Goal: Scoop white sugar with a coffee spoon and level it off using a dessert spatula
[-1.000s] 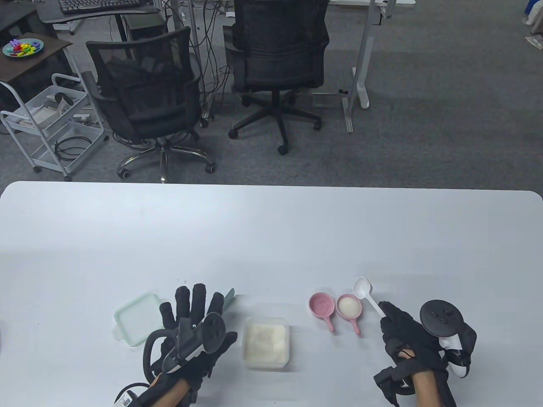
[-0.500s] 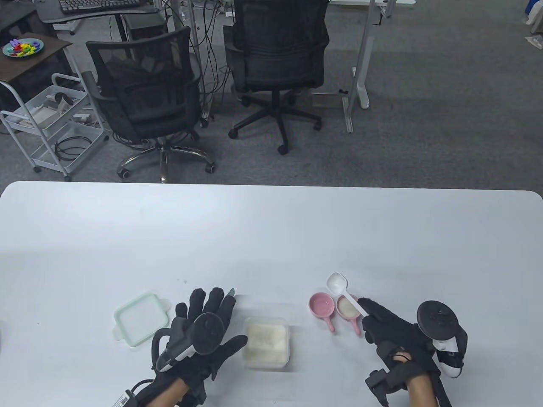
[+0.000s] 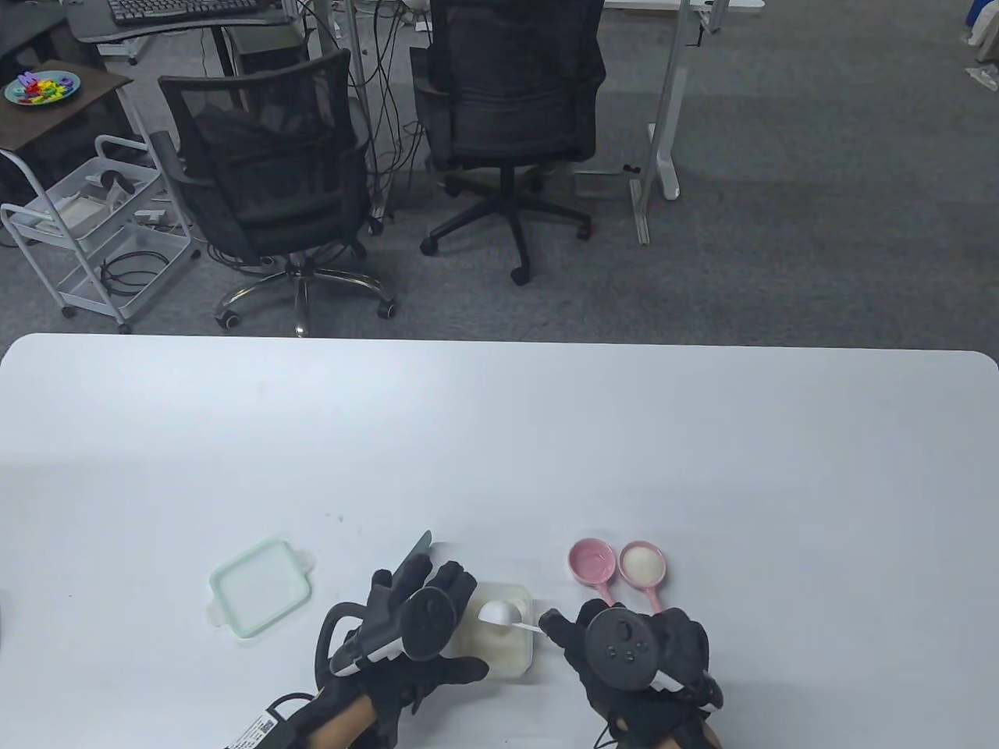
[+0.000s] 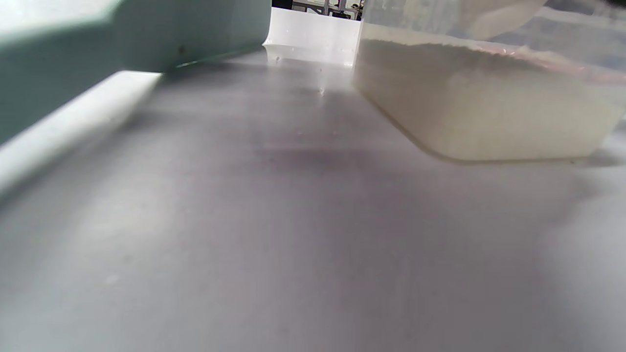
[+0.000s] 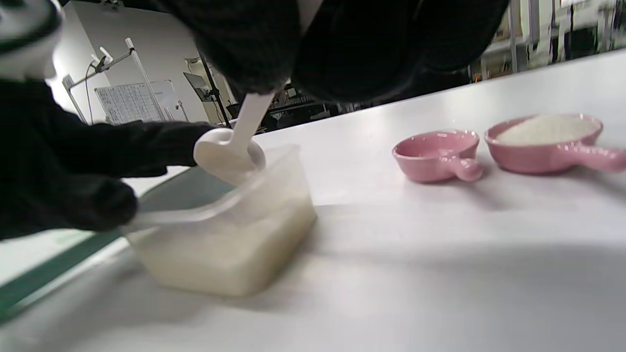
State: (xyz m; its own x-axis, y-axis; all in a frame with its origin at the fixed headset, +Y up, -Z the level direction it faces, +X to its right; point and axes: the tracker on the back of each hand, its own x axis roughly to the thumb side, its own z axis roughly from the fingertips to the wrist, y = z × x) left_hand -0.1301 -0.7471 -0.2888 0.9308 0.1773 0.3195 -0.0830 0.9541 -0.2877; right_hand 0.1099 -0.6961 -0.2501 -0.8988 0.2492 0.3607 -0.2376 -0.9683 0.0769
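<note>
Right now the right hand (image 3: 636, 651) pinches the white coffee spoon (image 3: 503, 612), bowl over the sugar tub (image 3: 499, 659), while the left hand (image 3: 414, 632) grips the green dessert spatula (image 3: 414, 555) beside it.

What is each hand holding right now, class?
Left hand: holds the green dessert spatula beside the sugar container.
Right hand: grips the white coffee spoon, bowl over the sugar.
</note>
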